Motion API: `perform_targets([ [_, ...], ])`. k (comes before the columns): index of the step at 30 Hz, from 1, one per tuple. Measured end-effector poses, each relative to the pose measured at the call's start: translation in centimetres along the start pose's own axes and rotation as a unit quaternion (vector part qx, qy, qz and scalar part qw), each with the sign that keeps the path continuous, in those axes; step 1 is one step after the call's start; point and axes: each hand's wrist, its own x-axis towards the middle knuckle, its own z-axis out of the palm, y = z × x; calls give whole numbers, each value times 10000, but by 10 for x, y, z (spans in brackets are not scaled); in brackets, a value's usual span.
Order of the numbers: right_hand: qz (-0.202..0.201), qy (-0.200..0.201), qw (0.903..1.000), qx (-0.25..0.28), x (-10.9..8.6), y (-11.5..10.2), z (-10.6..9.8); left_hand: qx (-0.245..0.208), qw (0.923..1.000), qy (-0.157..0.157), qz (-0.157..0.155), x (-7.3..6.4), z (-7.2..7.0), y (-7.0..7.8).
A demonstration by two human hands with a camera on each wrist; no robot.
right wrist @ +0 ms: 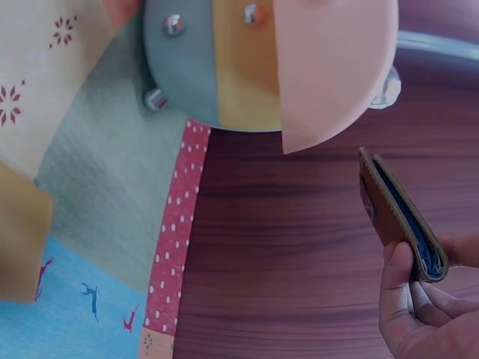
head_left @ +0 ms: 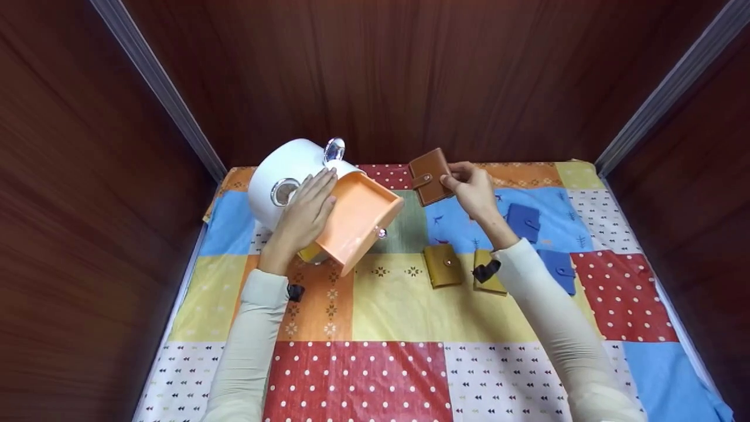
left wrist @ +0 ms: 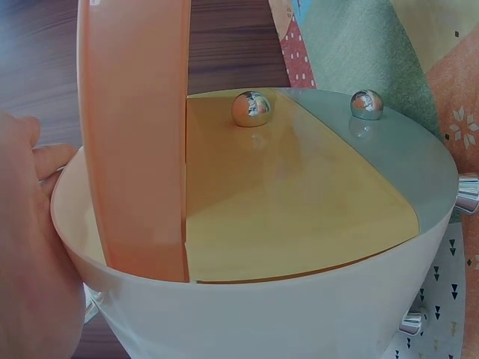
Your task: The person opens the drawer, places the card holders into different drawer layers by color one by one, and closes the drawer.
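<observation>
A white rounded storage box [head_left: 275,158] with silver feet lies on its side at the left, its peach drawer [head_left: 357,217] pulled out. My left hand [head_left: 304,214] rests with straight fingers on the box beside that drawer. In the left wrist view, the yellow drawer [left wrist: 292,194] and the grey-green drawer [left wrist: 374,149] sit closed, each with a silver knob. My right hand [head_left: 474,190] pinches a brown snap wallet [head_left: 430,176] by its edge, held up to the right of the drawer. The right wrist view shows the wallet [right wrist: 397,213] edge-on, with blue inside.
Two mustard wallets [head_left: 442,266] and two blue wallets [head_left: 523,221] lie on the patchwork cloth [head_left: 387,310] at the right, partly behind my right arm. Dark wood panels [head_left: 410,76] enclose the table at the back and both sides.
</observation>
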Motion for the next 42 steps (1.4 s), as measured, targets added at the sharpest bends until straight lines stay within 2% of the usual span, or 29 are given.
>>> perform_targets([
  [18, -134, -31, 9994, 321, -1, -14, 5, -11, 10000, -19, -12, 0, -1, 0],
  [32, -270, -114, 9990, 328, -6, -27, 10, -30, 10000, 81, 24, 0, 1, -1],
  [42, -179, -232, 9987, 424, -6, -35, 18, -5, 10000, 36, 14, 1, -1, 1],
])
